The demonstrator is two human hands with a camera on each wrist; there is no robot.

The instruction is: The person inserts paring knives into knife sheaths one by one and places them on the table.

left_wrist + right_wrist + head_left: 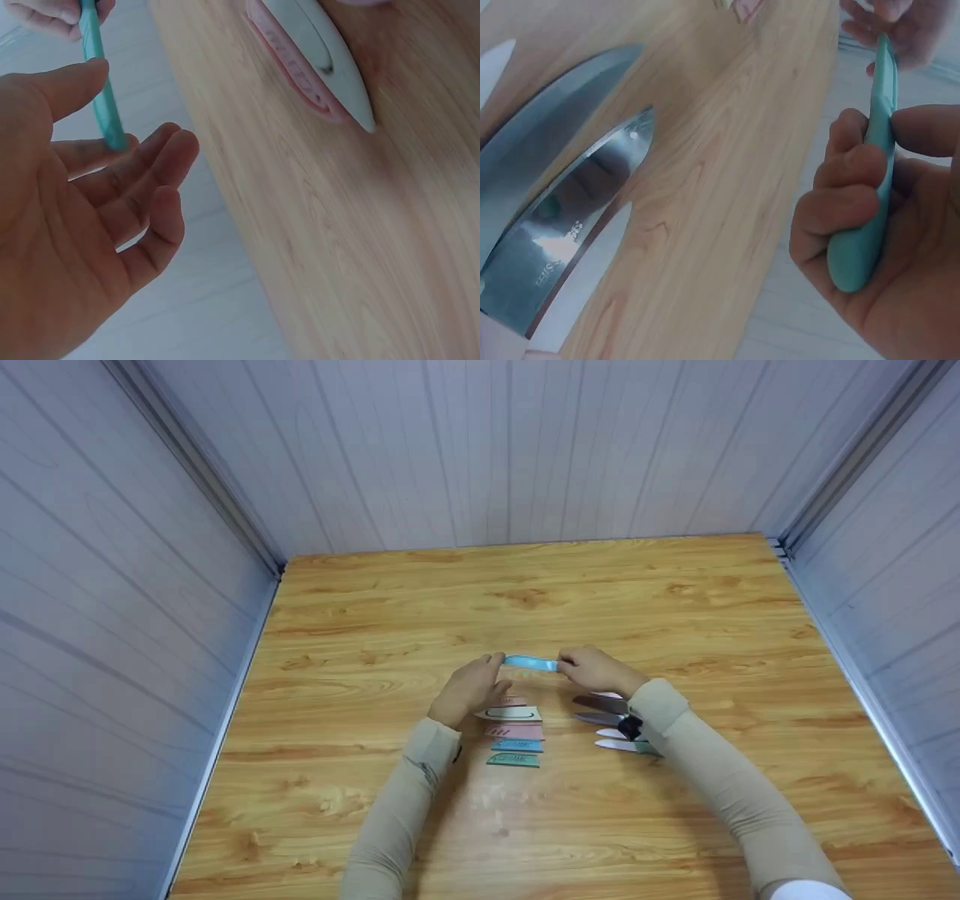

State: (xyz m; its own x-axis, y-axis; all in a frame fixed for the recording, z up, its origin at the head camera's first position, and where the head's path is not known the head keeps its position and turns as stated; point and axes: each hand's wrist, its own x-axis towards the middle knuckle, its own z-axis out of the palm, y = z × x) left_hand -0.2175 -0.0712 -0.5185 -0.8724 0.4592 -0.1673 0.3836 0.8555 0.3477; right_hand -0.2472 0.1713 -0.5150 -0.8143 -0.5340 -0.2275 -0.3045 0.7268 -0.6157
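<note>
Evidently, near mid-frame, the right hand [600, 670] grasped the blue tool [531, 663]; the left hand [470, 684] pinched its left end.

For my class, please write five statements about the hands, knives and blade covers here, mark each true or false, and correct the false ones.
1. The right hand grips the turquoise knife. True.
2. The left hand lies flat on the table. False: it is raised, thumb and fingers at the turquoise knife's other end.
3. In the head view, the green blade cover is the lowest in its row. True.
4. The knives on the table point their tips away from the covers. False: the tips point toward the covers.
5. The white blade cover has a pink blade cover beside it. True.
</note>
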